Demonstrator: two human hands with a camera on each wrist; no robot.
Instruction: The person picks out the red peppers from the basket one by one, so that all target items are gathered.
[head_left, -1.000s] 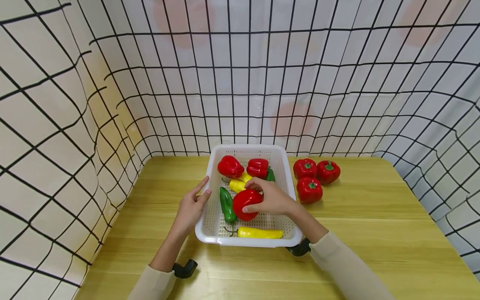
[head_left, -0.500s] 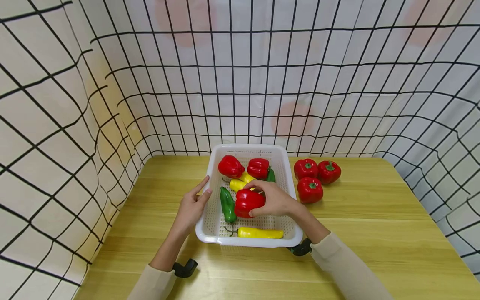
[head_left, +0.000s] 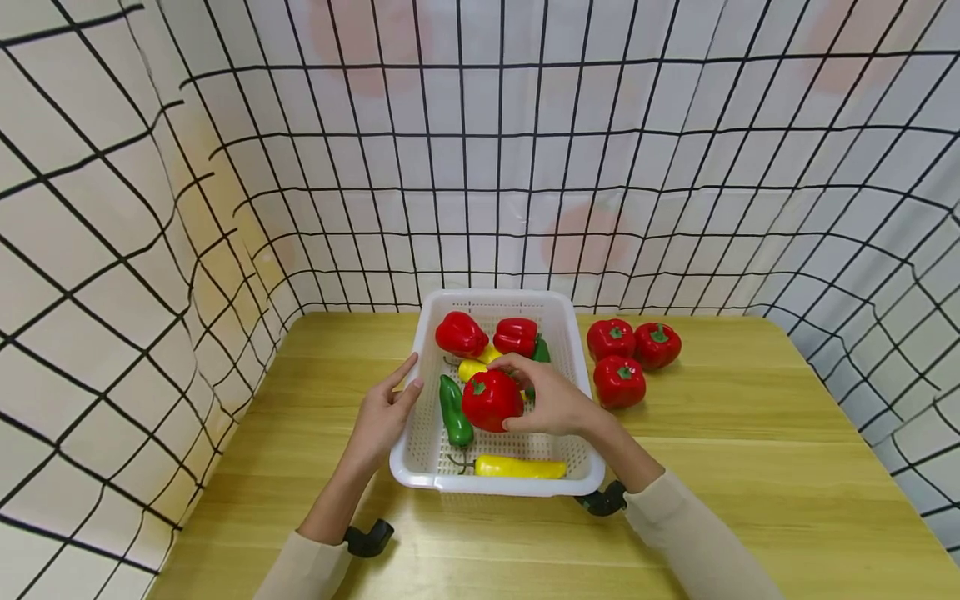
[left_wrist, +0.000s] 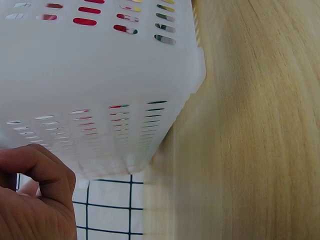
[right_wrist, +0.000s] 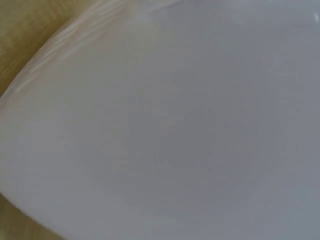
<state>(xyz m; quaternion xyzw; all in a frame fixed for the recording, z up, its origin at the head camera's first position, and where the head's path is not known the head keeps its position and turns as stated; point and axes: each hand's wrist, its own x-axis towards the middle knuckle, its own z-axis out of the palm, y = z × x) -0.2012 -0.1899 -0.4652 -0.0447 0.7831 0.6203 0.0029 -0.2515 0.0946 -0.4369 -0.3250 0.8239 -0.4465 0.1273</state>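
Inside the white plastic basket (head_left: pixel 430 467), my right hand (head_left: pixel 551 400) grips a red bell pepper (head_left: pixel 491 402) between thumb and fingers, its green stem tilted up toward the head camera. My left hand (head_left: pixel 382 421) holds the basket's left rim, thumb and index finger at the edge; in the left wrist view, curled fingers (left_wrist: pixel 47 172) lie against its slotted side. Around the held pepper lie a green pepper (head_left: pixel 455 411), a long yellow pepper (head_left: pixel 520 467) and two more red bell peppers at the back. The basket's white wall (right_wrist: pixel 165 130) fills the right wrist view.
Three red bell peppers (head_left: pixel 619 382) stand grouped on the wooden table (head_left: pixel 735 475), right of the basket. More yellow and green peppers lie partly hidden behind my right hand. White cloth with a black grid (head_left: pixel 517 167) encloses the table at the back and sides.
My right hand has turned the red bell pepper, from its smooth end facing the camera, through its side, to its stem facing up. The left hand and basket have stayed in place.
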